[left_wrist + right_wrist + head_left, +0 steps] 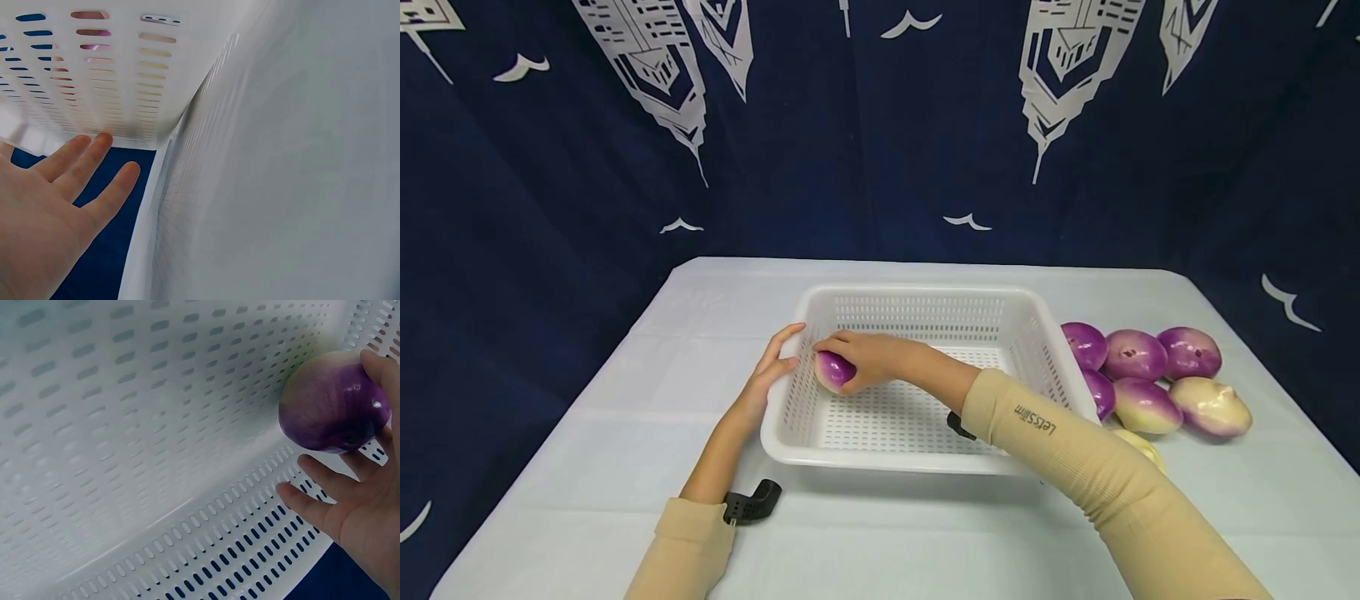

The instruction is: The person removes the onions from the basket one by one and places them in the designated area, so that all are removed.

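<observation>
A purple-and-white turnip (832, 372) is at the left end inside a white perforated plastic basket (910, 458). My right hand (871, 358) grips it from above, reaching across the basket. In the right wrist view, the thumb and a finger hold the turnip (331, 403), while two other fingers (322, 478) stretch out below it. Outside the basket's left end, my left hand (760, 383) has its fingers spread, with the thumb at the rim. Seen from the left wrist, the fingers (119, 194) are nearly straight beside the slotted wall (125, 81).
Right of the basket, several turnips (1135, 354) lie close together on the white-covered table (587, 458). One pale yellow turnip (1138, 446) is partly hidden by my right sleeve. A dark blue printed curtain (880, 167) hangs behind the table.
</observation>
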Motion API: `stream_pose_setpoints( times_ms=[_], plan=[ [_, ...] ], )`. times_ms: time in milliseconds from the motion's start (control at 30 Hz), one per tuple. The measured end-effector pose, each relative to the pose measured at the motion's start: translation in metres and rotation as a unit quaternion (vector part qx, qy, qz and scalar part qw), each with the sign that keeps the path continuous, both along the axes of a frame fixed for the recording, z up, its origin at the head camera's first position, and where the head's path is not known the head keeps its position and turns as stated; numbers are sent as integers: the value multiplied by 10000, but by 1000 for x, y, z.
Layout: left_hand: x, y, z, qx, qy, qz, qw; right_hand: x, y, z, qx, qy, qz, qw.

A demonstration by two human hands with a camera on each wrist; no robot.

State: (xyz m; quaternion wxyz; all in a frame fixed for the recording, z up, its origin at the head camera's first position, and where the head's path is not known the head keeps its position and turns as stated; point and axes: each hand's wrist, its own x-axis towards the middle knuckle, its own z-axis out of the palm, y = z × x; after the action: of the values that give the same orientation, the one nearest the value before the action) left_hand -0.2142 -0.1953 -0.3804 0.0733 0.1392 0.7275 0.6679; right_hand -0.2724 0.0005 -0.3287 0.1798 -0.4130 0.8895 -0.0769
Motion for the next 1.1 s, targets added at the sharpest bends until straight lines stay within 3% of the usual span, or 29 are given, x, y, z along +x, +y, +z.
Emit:
stream_pose_setpoints(
  times_ms=[167,267,533,867,1100],
  plan=[
    [0,1,0,78,-9,2,10000,0,1,-1,-141,-351,14,9993],
    [0,2,0,106,-16,-15,9999,1,2,-1,-54,-271,11,9996],
    [-1,4,1,99,-4,-35,9999,5,7,10,-30,383,42,9993],
    [1,3,4,207,-56,-49,9998,16,16,27,-334,748,9,9966],
    [1,2,4,281,-48,-109,9995,28,24,39,-583,1438,256,9876]
  ],
)
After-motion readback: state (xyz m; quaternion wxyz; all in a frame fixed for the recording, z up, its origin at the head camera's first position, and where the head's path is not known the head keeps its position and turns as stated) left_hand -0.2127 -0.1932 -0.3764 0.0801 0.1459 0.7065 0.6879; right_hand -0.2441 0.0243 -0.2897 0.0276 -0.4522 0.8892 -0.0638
